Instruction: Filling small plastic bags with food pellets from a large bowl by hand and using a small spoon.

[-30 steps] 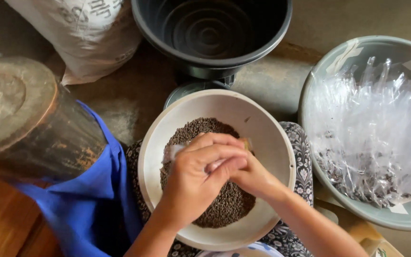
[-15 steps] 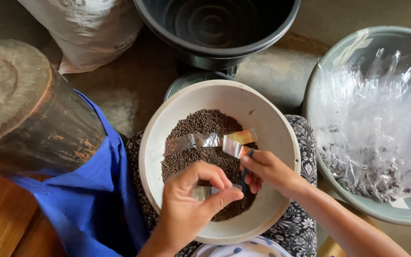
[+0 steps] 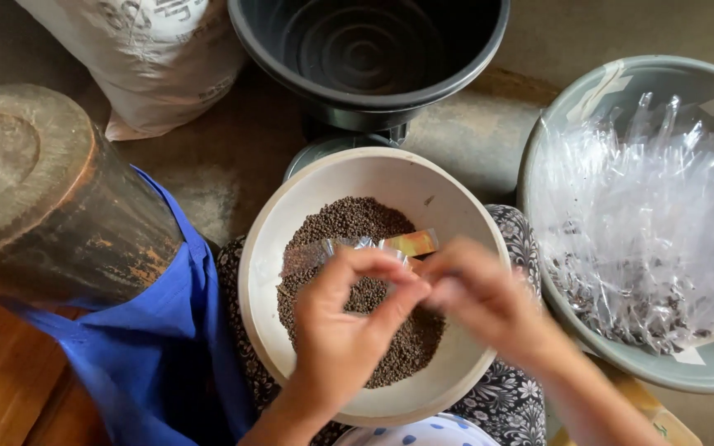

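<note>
A cream bowl (image 3: 262, 272) rests on my lap, half filled with small dark brown seeds (image 3: 349, 223). My left hand (image 3: 345, 330) and my right hand (image 3: 481, 297) meet over the bowl's middle, fingertips touching. Between them they pinch a small clear plastic packet (image 3: 332, 248) with an orange-yellow end, which lies flat above the seeds. The right hand is blurred.
A grey basin (image 3: 613, 83) at the right holds several clear plastic packets (image 3: 646, 206). A black bucket (image 3: 365, 58) stands beyond the bowl, a white sack (image 3: 159, 58) at the upper left. A worn wooden cylinder (image 3: 43, 190) and blue cloth (image 3: 167, 330) lie at the left.
Both hands were clasped over the seeds, then drew apart with the packet stretched between them. Now they have come together again at the bowl's middle, holding the packet.
</note>
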